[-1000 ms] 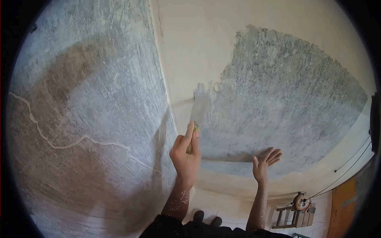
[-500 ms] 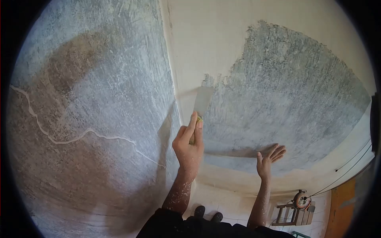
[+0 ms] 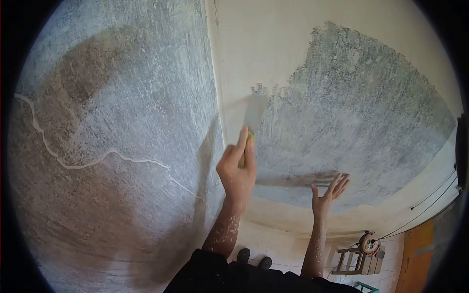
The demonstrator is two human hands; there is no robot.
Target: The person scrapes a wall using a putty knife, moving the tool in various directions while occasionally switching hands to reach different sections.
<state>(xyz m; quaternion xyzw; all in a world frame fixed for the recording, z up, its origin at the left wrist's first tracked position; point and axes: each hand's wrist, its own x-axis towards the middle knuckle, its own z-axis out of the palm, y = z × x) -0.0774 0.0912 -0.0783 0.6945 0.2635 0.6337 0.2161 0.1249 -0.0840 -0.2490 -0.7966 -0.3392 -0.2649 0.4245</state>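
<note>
My left hand [image 3: 237,171] is closed round the handle of a scraper [image 3: 255,110], one finger stretched along it. The scraper's broad, flat blade points up and lies against the right-hand wall near the corner, at the ragged border between cream paint [image 3: 264,44] and the bare grey patch [image 3: 361,107]. Lower on that patch, my right hand [image 3: 330,194] is open with its fingers spread, close to the wall and holding nothing. Pale flakes speckle both forearms.
On the left, a grey scraped wall [image 3: 146,102] carries a wavy whitish filled crack [image 3: 115,152]. Below right, a cable reel [image 3: 370,243] rests on a small wooden stool [image 3: 359,262], with cords running up the wall. Dark shoes [image 3: 254,259] stand on the tiled floor.
My left hand and the scraper have shifted slightly up and right in the view. The right hand's fingers are more spread, and the view itself has tilted a little.
</note>
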